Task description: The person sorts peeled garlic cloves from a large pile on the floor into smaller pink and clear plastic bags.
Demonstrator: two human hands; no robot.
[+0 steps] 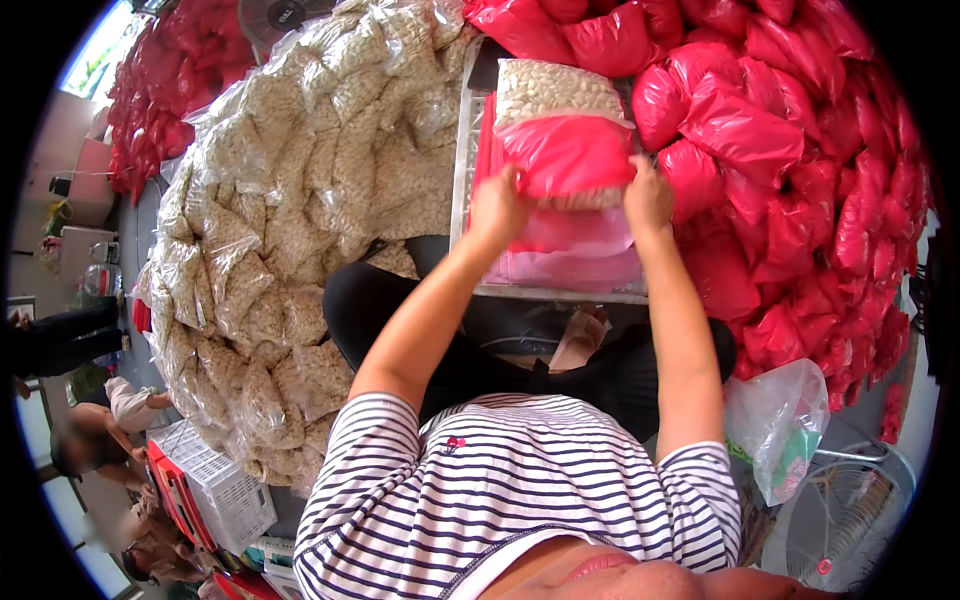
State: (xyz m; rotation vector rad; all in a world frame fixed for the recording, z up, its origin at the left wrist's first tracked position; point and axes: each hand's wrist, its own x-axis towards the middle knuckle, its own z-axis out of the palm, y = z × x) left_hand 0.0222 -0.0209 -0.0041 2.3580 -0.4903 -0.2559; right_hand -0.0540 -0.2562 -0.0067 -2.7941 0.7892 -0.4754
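In front of me a clear bag of pale seeds or beans [556, 92] lies flat, its far end bare and its middle covered by a red plastic bag [573, 152]. My left hand [498, 208] is closed on the left near edge of the red bag. At the right near edge, my right hand [648, 196] also grips it, so the plastic stretches between both hands. Pale contents show again along the near side, below the red plastic. Underneath lies a stack of flat red and pink bags [570, 265] on a white crate [462, 160].
On the left rises a big heap of clear filled bags [290, 220]. Filled red bags [760, 150] pile up at the right. A clear plastic bag [780, 420] and a fan [850, 515] are at lower right. People [95, 440] sit at far left beside a white basket [222, 480].
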